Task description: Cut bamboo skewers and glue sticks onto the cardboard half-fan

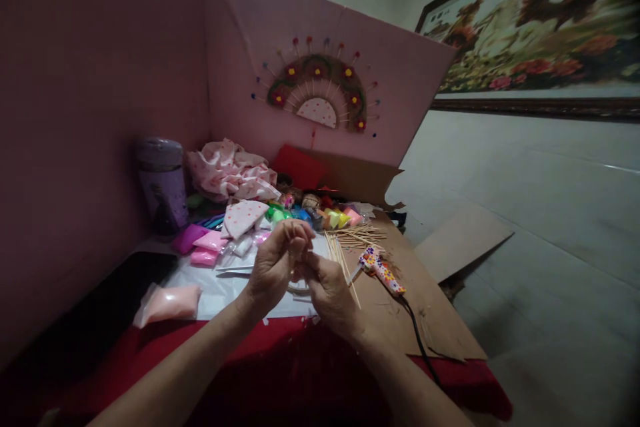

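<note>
Over the white sheet (213,303), my left hand (277,263) and my right hand (331,290) meet with fingertips touching. The fingers of both are curled into a pinch. Whatever they hold between them is hidden or too small to make out. Just below the fingers, part of a round rim (299,290) shows on the sheet. A pointed metal blade (234,270) lies left of my left hand. Thin wooden sticks (344,263) lie right beside my right hand, and a flower-patterned glue gun (383,270) rests farther right on the cardboard (395,327).
Bags of coloured clay (209,248), a peach bag (173,301), dotted cloth (233,170) and a purple tumbler (163,183) stand around the left and back. The glue gun's black cord (419,333) crosses the cardboard. A decorated half-round fan (317,90) hangs on the pink board.
</note>
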A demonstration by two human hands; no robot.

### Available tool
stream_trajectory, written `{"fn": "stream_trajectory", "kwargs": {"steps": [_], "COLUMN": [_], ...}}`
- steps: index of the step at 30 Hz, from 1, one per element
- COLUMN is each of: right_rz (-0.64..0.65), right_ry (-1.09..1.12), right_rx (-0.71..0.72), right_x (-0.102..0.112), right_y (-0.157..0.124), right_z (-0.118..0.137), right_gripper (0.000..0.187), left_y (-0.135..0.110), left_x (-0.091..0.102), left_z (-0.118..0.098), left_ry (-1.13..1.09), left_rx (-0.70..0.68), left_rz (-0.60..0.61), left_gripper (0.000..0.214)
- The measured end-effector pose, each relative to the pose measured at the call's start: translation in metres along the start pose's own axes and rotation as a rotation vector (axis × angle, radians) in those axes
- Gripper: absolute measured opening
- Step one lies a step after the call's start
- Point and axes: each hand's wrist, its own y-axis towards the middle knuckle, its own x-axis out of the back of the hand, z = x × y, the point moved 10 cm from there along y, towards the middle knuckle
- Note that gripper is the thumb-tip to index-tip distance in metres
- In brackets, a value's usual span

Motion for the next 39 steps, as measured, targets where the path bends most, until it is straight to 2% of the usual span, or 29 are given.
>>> {"fn": "stream_trajectory", "kwargs": {"steps": [2, 4, 5, 6, 8, 11, 15, 20, 25, 28, 30, 33, 35, 39], "right_rz": [-0.026, -0.170, -0.208, -0.194, -0.123, -0.085, -0.003, 0.066, 0.009, -0.105, -0.201, -0.178, -0.040, 0.256], "right_ry": [-0.009, -0.059, -0.125, -0.215, -0.353, -0.439, -0.509, -0.573, -0.677, -0.729, -0.781, -0.820, -0.826, -0.895], "right_rx": [-0.092, -0.169, -0.217, -0.290, -0.413, -0.464, -0.498, -0.516, -0.493, -0.421, -0.289, -0.065, 0.071, 0.235], "right_x": [0.012, 0.040, 0.051, 0.056, 0.059, 0.058, 0.050, 0.046, 0.058, 0.069, 0.070, 0.044, 0.012, -0.040], "right_y": [0.004, 0.009, 0.012, 0.014, 0.016, 0.014, 0.007, 0.008, 0.013, 0.009, 0.005, -0.003, -0.006, -0.009], "right_z": [-0.020, -0.043, -0.057, -0.072, -0.100, -0.120, -0.129, -0.133, -0.121, -0.095, -0.067, -0.029, -0.012, -0.003], "right_gripper": [0.018, 0.018, 0.018, 0.020, 0.024, 0.026, 0.029, 0.022, 0.015, 0.022, 0.024, 0.025, 0.022, 0.015], "left_y": [-0.002, -0.006, -0.008, -0.010, -0.013, -0.016, -0.015, -0.015, -0.015, -0.014, -0.013, -0.012, -0.011, -0.012], "left_x": [0.006, 0.010, 0.010, 0.010, 0.007, 0.003, 0.001, 0.003, 0.004, 0.010, 0.016, 0.020, 0.019, 0.015], "left_z": [0.017, 0.033, 0.039, 0.043, 0.048, 0.050, 0.047, 0.047, 0.048, 0.046, 0.044, 0.043, 0.044, 0.044], "left_ry": [0.102, 0.193, 0.225, 0.249, 0.292, 0.372, 0.442, 0.493, 0.532, 0.560, 0.591, 0.670, 0.725, 0.754], "left_rx": [0.089, 0.174, 0.203, 0.222, 0.244, 0.246, 0.200, 0.181, 0.168, 0.161, 0.155, 0.149, 0.146, 0.107], "left_rz": [-0.005, -0.003, 0.003, 0.010, 0.024, 0.044, 0.058, 0.062, 0.054, -0.004, -0.064, -0.073, -0.041, 0.011], "left_gripper": [0.027, 0.040, 0.043, 0.044, 0.043, 0.040, 0.040, 0.040, 0.040, 0.034, 0.022, 0.016, 0.017, 0.015]}}
